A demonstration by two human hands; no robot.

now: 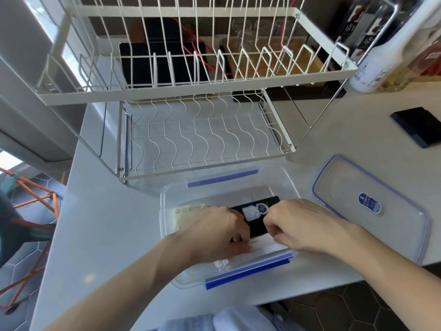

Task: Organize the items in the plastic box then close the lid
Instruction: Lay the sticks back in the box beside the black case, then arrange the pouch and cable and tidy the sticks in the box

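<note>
A clear plastic box (167, 194) with blue latches stands open on the white counter in front of me. Inside lie a pale yellow packet (188, 212), a black packet (256, 212) with a white print, and a white flat packet (267, 246) near the front wall. My left hand (214, 232) and my right hand (300, 225) are both inside the box, fingers curled on the white packet beneath the black one. The clear lid (372, 182), blue-rimmed with a round blue label, lies flat on the counter to the right of the box.
A white two-tier wire dish rack (198, 130) stands directly behind the box. A black flat object (420, 126) lies at the right. Bottles (381, 58) stand at the back right. The counter's front edge runs just below the box; orange chair legs (35, 199) show at the left.
</note>
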